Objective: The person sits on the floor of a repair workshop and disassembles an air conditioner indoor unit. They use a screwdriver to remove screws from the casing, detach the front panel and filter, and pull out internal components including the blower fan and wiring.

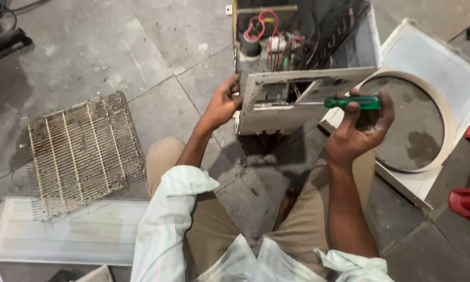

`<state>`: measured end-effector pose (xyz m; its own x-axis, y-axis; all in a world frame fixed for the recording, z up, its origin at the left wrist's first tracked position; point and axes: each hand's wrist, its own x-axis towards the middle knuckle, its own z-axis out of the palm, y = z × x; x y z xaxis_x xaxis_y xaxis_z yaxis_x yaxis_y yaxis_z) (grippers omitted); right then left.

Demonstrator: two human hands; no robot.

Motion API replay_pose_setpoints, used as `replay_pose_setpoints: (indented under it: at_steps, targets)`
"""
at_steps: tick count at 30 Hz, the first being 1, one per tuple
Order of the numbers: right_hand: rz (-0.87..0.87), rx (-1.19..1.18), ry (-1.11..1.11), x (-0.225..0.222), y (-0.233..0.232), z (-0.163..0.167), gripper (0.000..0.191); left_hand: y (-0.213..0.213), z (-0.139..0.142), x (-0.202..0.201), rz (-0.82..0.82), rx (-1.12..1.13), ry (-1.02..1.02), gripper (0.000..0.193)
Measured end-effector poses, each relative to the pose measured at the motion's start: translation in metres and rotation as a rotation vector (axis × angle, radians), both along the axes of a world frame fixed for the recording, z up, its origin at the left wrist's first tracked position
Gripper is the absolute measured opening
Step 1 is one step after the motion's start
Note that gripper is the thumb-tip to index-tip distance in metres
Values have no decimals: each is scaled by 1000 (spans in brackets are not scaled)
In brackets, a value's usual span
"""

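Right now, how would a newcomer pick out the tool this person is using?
Find the opened appliance chassis at top centre with red wiring. Its white control panel hangs at the front, steadied by the left hand. The screwdriver in the right hand has the only translucent green handle.

You have a screwdriver [335, 103] with a translucent green handle lying level, handle to the right, its thin metal shaft running left into an opening in the white control panel [277, 112]; the tip seems to sit inside that opening, though the dim recess hides it; the panel is dusty, tilted toward you, and hangs at the front of an opened appliance chassis [297, 39] with red wiring exposed.
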<state>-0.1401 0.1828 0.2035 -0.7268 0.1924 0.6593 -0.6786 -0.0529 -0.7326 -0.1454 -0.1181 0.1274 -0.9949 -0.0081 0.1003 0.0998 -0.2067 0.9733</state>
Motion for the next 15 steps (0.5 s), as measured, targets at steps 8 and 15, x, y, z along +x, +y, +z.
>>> replay_pose_setpoints:
  at_steps: [8, 15]
  targets:
    - [61, -68, -43, 10, 8, -2, 47, 1, 12, 2, -45, 112, -217, 66]
    - [67, -52, -59, 14, 12, 2, 47, 2, 20, 0, -67, 85, -219, 61]
